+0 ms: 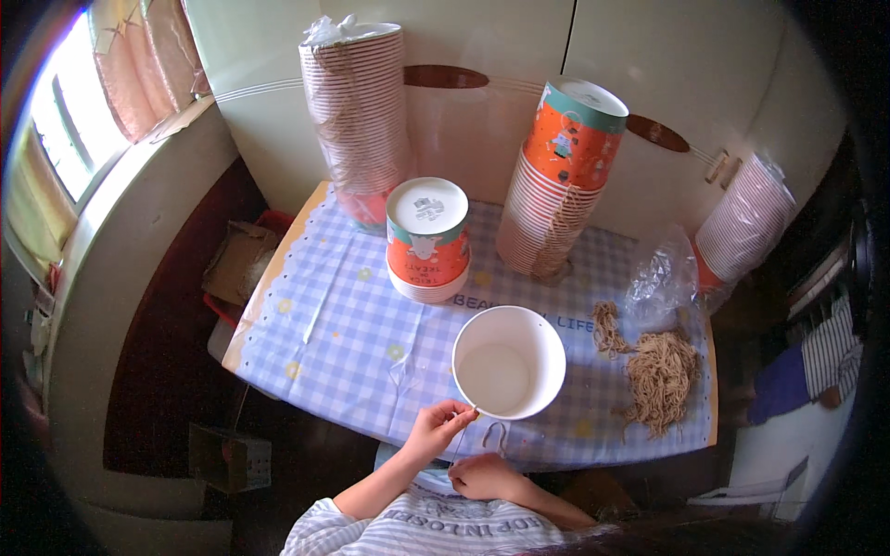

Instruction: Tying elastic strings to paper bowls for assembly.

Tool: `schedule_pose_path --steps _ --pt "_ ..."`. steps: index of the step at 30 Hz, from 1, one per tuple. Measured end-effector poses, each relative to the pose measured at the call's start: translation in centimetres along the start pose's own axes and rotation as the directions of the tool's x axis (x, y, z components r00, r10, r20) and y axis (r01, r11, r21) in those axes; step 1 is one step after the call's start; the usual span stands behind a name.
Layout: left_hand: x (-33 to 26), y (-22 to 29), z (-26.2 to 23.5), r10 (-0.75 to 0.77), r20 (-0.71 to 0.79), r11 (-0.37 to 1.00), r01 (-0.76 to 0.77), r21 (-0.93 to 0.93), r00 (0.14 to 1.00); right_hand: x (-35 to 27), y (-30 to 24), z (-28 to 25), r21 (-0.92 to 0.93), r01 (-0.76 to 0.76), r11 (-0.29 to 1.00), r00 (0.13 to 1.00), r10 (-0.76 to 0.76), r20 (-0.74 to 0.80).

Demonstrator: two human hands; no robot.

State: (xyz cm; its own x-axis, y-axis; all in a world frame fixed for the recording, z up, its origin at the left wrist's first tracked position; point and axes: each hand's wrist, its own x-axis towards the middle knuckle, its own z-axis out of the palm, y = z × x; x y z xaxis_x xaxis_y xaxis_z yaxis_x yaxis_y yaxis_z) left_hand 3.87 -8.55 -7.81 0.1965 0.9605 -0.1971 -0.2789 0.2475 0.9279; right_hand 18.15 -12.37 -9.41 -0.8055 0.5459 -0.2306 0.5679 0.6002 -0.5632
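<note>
Pinched: left hand fingertips on rim of white paper bowl, upright at near edge of checked tablecloth. Right hand fisted below; contents indiscernible. Handle cords beside bowl.

Striped short-sleeved shirt, bare forearms

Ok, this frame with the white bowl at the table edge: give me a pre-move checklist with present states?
1. Left hand pinching the rim of the white paper bowl: ok.
2. Bowl open and empty: ok.
3. Right hand free of the bowl, near the thin string loop: ok; its grip on the loop: cannot tell.
4. Pile of tan strings within view on the checked tablecloth: ok.
5. Short stack of upturned orange bowls standing apart from the white bowl: ok.
</note>
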Motion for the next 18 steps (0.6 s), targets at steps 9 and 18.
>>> schedule_pose_path --steps 9,18 --pt "0.54 0.24 -0.46 0.038 0.012 0.998 -0.039 0.043 0.999 0.28 -0.4 -0.21 0.07 -0.045 0.997 0.994 0.037 0.105" --pt "1.1 0.69 -0.6 0.272 0.013 0.876 -0.253 0.41 0.962 0.81 0.17 0.23 0.028 -0.032 0.999 0.994 0.029 0.103"
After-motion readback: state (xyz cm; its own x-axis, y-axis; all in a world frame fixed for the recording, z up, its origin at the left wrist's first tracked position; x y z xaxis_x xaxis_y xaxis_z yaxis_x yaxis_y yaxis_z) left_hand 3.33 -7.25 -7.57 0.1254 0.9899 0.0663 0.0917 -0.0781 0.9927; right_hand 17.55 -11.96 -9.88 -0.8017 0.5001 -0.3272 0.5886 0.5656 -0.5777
